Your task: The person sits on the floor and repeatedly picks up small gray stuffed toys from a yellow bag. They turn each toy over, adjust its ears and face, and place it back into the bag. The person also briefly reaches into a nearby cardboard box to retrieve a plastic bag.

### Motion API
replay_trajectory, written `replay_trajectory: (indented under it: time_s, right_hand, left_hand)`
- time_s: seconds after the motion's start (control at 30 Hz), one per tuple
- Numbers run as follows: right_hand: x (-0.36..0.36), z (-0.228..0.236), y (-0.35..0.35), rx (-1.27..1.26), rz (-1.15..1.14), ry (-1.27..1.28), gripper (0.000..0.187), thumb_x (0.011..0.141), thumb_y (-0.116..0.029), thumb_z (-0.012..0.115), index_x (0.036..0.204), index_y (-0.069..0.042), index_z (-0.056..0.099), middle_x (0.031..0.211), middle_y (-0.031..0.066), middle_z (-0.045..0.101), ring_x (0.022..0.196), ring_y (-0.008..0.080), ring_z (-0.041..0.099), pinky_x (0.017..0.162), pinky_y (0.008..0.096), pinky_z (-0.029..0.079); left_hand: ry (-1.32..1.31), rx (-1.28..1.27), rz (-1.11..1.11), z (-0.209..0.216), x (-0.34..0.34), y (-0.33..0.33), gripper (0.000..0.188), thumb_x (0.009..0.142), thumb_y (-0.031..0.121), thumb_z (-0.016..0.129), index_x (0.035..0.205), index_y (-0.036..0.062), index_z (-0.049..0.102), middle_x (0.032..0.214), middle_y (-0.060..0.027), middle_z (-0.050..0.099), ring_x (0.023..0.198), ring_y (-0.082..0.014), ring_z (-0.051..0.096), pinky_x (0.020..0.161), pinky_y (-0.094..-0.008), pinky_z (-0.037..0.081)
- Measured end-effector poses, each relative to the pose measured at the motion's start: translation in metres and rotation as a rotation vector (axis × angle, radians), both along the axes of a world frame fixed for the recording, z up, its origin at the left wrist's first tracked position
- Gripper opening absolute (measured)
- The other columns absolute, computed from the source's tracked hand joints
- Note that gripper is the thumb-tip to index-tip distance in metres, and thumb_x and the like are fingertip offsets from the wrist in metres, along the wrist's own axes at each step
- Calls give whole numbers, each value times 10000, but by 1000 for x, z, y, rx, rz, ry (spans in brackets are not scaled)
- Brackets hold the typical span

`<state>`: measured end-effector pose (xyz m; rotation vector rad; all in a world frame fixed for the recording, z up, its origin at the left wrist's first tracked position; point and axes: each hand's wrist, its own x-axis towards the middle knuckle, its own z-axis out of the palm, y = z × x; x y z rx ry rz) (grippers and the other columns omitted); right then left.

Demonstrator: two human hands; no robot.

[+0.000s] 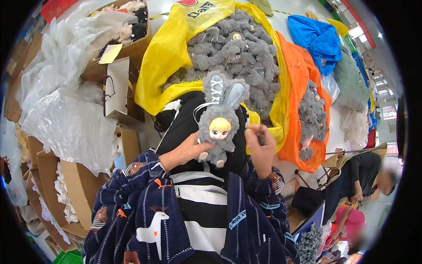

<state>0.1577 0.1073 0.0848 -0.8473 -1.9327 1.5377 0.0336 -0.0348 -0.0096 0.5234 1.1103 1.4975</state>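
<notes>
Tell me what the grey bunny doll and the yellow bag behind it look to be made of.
The grey bunny doll in the left hand looks like fuzzy plush, with a smooth, glossy face, probably plastic or vinyl. The yellow bag looks like thin, crinkly synthetic sheet with a slight sheen, possibly woven plastic.

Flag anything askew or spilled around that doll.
Nothing looks damaged. The left hand holds the grey bunny doll upright; the right hand pinches something small beside it. The grey dolls stay heaped on their yellow bag.

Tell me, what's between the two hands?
In the head view, the grey bunny doll sits between them: the left hand grips its lower body, while the right hand is raised just beside it, against the black bag.
</notes>
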Motion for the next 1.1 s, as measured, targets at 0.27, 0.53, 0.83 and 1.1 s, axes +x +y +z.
replay_trajectory:
  time_s: [0.27, 0.53, 0.83, 1.1]
  right_hand:
    - [-12, -12, -15, 634, 429, -109, 271, 661, -28, 688, 916, -45, 597, 745, 95, 549, 639, 236, 578, 552, 300, 452]
    - [8, -20, -25, 767, 232, -206, 304, 671, -74, 702, 931, -6, 562, 831, 135, 533, 687, 271, 535, 608, 333, 441]
    - [3, -41, -21, 697, 129, -110, 165, 798, -75, 594, 908, 44, 560, 667, 85, 502, 639, 214, 531, 566, 285, 418]
    - [-10, -27, -16, -564, 3, 187, 226, 852, -99, 531, 1051, 4, 564, 680, -29, 497, 561, 32, 418, 493, 177, 338]
  left_hand:
    - [-80, 62, 63, 6, 1, 7, 325, 843, 102, 538, 1151, 15, 483, 1028, -35, 568, 924, -103, 532, 803, -253, 437]
    - [280, 42, 207, 7, 6, 6, 286, 864, 200, 513, 1047, -19, 526, 916, -101, 613, 819, -142, 544, 738, -305, 454]
    - [171, 351, 198, 10, -1, 2, 403, 819, 114, 588, 1189, -2, 478, 1019, -31, 597, 924, -100, 518, 846, -257, 420]
    - [-302, 111, 275, 15, -14, 10, 307, 828, 86, 572, 1121, 6, 533, 1036, -79, 598, 908, -162, 582, 783, -300, 483]
